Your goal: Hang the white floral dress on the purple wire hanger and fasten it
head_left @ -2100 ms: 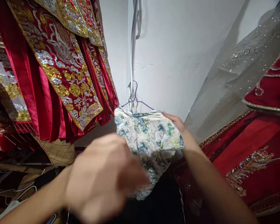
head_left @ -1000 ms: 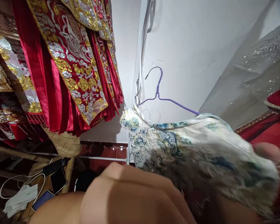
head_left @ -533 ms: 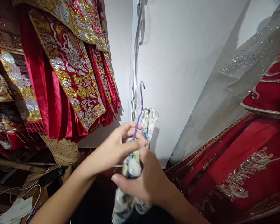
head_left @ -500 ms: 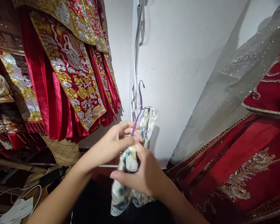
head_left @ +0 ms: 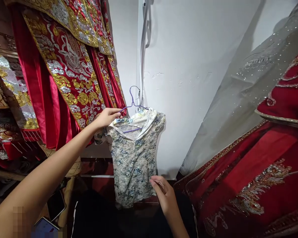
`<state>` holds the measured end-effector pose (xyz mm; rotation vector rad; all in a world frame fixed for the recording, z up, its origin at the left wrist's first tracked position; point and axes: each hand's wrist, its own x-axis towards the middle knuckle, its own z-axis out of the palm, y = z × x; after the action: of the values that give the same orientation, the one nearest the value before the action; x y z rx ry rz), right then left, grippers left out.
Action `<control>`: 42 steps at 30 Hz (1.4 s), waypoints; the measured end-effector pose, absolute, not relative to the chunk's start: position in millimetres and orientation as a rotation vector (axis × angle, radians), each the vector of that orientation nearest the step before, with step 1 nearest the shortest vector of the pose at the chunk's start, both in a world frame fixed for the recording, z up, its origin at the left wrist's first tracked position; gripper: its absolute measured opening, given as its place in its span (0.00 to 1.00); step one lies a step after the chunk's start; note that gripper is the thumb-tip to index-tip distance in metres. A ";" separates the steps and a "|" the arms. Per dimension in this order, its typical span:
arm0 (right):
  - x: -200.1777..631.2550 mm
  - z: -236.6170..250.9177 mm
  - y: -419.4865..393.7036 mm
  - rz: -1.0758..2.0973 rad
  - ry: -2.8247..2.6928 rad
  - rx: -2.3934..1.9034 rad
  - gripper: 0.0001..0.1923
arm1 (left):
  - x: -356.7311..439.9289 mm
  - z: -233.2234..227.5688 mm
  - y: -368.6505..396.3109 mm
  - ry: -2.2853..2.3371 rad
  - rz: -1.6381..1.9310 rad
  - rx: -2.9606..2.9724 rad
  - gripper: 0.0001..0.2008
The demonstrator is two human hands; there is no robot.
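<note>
A short-sleeved patterned shirt (head_left: 134, 162) in white, blue and yellowish tones hangs in front of me on a purple hanger (head_left: 132, 103). The hanger's hook points up, and its lower bar shows through the V-shaped neckline. My left hand (head_left: 107, 117) is closed on the hanger's left arm, at the shirt's left shoulder. Low on the right, my right hand (head_left: 165, 195) has thumb and fingers pinched at the shirt's side edge near the hem. The exact grip of those fingertips is partly hidden.
Red embroidered garments (head_left: 72, 62) hang at the left, close to my left hand. A red beaded gown (head_left: 238, 178) and sheer sparkly fabric (head_left: 228, 96) fill the right. Behind the shirt is a white wall (head_left: 183, 49). A phone (head_left: 46, 228) lies at the lower left.
The shirt, bunched between both hands before, now hangs spread out facing me. My left hand has moved up and left along the hanger; my right hand has dropped to the lower right side.
</note>
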<state>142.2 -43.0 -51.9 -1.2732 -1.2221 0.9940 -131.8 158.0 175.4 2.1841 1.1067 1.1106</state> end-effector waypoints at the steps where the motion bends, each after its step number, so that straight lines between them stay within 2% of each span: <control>1: 141.6 -55.1 -40.7 1.011 -1.232 -1.273 0.18 | -131.4 176.0 158.9 1.088 1.114 2.130 0.20; 11: 101.1 -33.2 -41.7 1.248 -1.360 -1.140 0.17 | -149.9 202.3 162.2 0.995 1.105 1.724 0.24; 16: 94.3 -28.9 -48.6 1.326 -1.446 -1.140 0.15 | -131.6 220.9 161.3 0.973 0.901 1.832 0.15; 21: 100.2 -24.0 -45.0 1.271 -1.440 -1.132 0.15 | -104.4 191.6 156.3 0.787 0.463 2.102 0.09; 23: 107.1 -24.3 -39.0 1.239 -1.424 -1.142 0.17 | -100.6 175.7 152.1 0.731 0.393 2.145 0.09; 27: 122.4 -29.5 -26.4 1.207 -1.429 -1.182 0.20 | -113.3 164.9 147.3 0.768 0.730 2.073 0.13; 32: 121.6 -43.3 -25.4 1.202 -1.418 -1.185 0.23 | -143.3 178.6 157.5 0.983 1.181 1.780 0.22; 36: 111.1 -46.7 -33.9 1.272 -1.459 -1.155 0.20 | -146.3 190.8 166.8 0.955 1.170 1.617 0.24; 42: 113.0 -40.0 -40.9 1.326 -1.535 -1.190 0.15 | -121.4 205.8 169.2 0.898 1.063 1.409 0.17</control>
<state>113.0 -40.9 -40.0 -1.1900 -1.5347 1.3258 -121.4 169.2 205.8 1.4087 0.8980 1.0628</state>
